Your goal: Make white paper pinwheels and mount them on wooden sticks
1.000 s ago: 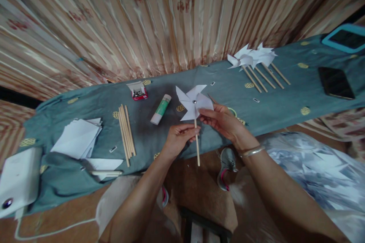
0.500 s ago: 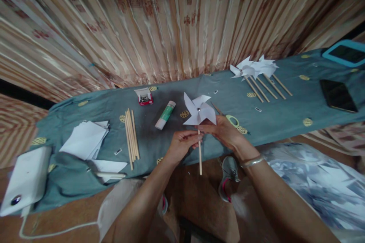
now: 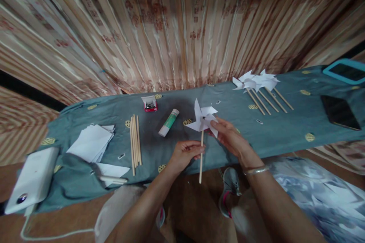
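While hands [image 3: 185,155] hold pinwheel [image 3: 203,120], glue stick [image 3: 169,122] lies near.

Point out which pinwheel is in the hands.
The lone pinwheel at the centre: the left hand pinches its stick, the right hand touches a blade. The other pinwheels lie bunched on the cloth, farther back and to the right.

cloth [image 3: 281,136] lies free between right grip [image 3: 229,136] and phone [image 3: 340,112], glue stick [image 3: 169,122] blocking left of pinwheel [image 3: 201,121]
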Motion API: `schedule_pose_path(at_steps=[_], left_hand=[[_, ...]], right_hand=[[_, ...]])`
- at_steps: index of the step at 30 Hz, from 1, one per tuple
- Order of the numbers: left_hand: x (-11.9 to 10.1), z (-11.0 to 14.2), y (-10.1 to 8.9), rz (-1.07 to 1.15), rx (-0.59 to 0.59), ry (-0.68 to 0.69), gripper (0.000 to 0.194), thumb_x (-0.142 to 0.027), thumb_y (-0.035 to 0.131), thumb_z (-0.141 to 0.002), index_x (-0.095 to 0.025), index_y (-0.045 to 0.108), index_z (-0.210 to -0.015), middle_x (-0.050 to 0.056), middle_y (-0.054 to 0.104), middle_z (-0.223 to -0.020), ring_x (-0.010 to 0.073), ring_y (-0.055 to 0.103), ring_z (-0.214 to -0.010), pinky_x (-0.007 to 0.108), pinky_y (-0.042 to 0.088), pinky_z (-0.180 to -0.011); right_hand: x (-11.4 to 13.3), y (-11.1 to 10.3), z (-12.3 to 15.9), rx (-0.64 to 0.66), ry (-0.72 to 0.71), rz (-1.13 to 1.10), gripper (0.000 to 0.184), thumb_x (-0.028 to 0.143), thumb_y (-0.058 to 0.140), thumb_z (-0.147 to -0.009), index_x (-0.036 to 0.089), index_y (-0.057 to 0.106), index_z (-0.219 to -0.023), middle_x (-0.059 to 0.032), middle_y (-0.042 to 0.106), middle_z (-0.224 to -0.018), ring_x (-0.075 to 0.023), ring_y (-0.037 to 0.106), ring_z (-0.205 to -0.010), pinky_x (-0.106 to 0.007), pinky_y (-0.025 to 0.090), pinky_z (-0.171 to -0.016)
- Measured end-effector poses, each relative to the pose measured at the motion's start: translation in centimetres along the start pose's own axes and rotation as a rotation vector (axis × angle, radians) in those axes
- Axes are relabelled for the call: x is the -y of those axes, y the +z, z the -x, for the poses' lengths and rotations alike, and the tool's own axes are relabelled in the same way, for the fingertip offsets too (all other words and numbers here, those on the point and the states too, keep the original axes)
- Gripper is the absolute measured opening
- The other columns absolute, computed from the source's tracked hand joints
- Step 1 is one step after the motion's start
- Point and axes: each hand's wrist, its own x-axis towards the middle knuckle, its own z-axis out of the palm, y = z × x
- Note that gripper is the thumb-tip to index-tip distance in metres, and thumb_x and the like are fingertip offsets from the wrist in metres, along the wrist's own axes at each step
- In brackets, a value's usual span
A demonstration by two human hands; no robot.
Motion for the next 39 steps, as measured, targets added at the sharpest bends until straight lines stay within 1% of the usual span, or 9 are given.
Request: schedule_pose_path(at_steps=[5,10,15,19,23,29,32,36,39], left_hand=[[-0.1,0.7,0.1,0.0,0.017,-0.044,0.049,-0.051,0.089,-0.044,-0.013,0.077,-0.072,0.003,0.067,-0.056,0.0068,0.049,-0.046,0.022,0.04,-0.05],[0.1,1.3,0.3,-0.014,0.018,-0.064,0.048,-0.052,0.088,-0.044,-0.013,0.077,-0.071,0.003,0.066,-0.055,0.0067,0.049,-0.045,0.022,0.041,-0.05],[-0.1,1.3,0.2,-0.05,0.02,-0.048,0.048,-0.051,0.087,-0.046,-0.012,0.076,-0.072,0.003,0.065,-0.055,0.0061,0.047,-0.044,0.022,0.039,-0.049],[-1.0,1.1,0.3,-0.088,-0.001,-0.025,0.046,-0.051,0.086,-0.049,-0.012,0.076,-0.071,0.001,0.063,-0.055,0.0061,0.047,-0.046,0.021,0.038,-0.049],[-1.7,0.5,0.7,-0.118,0.013,0.01,0.043,-0.051,0.085,-0.05,-0.012,0.075,-0.067,-0.001,0.059,-0.051,0.0061,0.044,-0.046,0.021,0.036,-0.049],[-1.2,0.0,1.5,-0.114,-0.002,0.025,0.039,-0.047,0.084,-0.053,-0.012,0.075,-0.069,-0.002,0.058,-0.051,0.0065,0.044,-0.047,0.021,0.036,-0.05],[-1.1,0.1,1.7,-0.095,0.005,0.017,0.037,-0.045,0.084,-0.053,-0.013,0.076,-0.069,-0.001,0.058,-0.052,0.0068,0.044,-0.047,0.022,0.036,-0.05],[-1.3,0.6,1.3,-0.105,-0.022,0.04,0.032,-0.043,0.083,-0.056,-0.014,0.075,-0.069,-0.002,0.057,-0.052,0.0072,0.043,-0.049,0.022,0.034,-0.051],[-1.2,1.0,0.8,-0.113,-0.053,0.039,0.031,-0.042,0.082,-0.056,-0.014,0.075,-0.068,-0.001,0.056,-0.052,0.0078,0.043,-0.05,0.022,0.034,-0.051]], right_hand=[[0.7,-0.7,-0.9,-0.104,-0.083,-0.085,0.032,0.044,0.085,-0.058,0.021,0.073,-0.076,-0.0011,0.073,-0.075,-0.014,0.062,-0.065,-0.025,0.049,-0.061],[0.9,-1.3,-1.4,-0.195,-0.15,-0.117,0.031,0.037,0.088,-0.05,0.022,0.075,-0.074,-0.0001,0.072,-0.073,-0.013,0.062,-0.066,-0.025,0.051,-0.063],[1.2,-1.7,-1.4,-0.271,-0.169,-0.074,0.027,0.035,0.088,-0.047,0.022,0.073,-0.065,0.0011,0.069,-0.066,-0.0113,0.058,-0.058,-0.026,0.05,-0.059],[1.4,-1.8,-1.3,-0.292,-0.181,-0.074,0.028,0.037,0.089,-0.044,0.022,0.073,-0.062,0.0014,0.07,-0.065,-0.0121,0.059,-0.059,-0.027,0.049,-0.058],[1.4,-1.8,-1.3,-0.318,-0.208,-0.075,0.029,0.037,0.089,-0.043,0.023,0.072,-0.061,0.0024,0.069,-0.064,-0.0115,0.059,-0.058,-0.027,0.049,-0.058],[1.3,-2.5,-0.9,-0.354,-0.251,-0.027,0.027,0.038,0.087,-0.049,0.023,0.073,-0.067,0.0011,0.071,-0.067,-0.0138,0.061,-0.061,-0.029,0.05,-0.059],[1.3,-2.6,-0.4,-0.375,-0.253,-0.01,0.025,0.036,0.086,-0.052,0.023,0.074,-0.07,0.0004,0.072,-0.07,-0.0138,0.062,-0.062,-0.028,0.05,-0.059],[1.1,-2.5,0.1,-0.358,-0.237,0.02,0.021,0.033,0.084,-0.057,0.024,0.074,-0.073,-0.0004,0.073,-0.073,-0.0139,0.062,-0.062,-0.027,0.05,-0.057],[0.9,-2.0,0.4,-0.357,-0.228,0.041,0.022,0.033,0.083,-0.057,0.023,0.074,-0.074,-0.0006,0.071,-0.07,-0.0134,0.06,-0.059,-0.026,0.047,-0.054]])
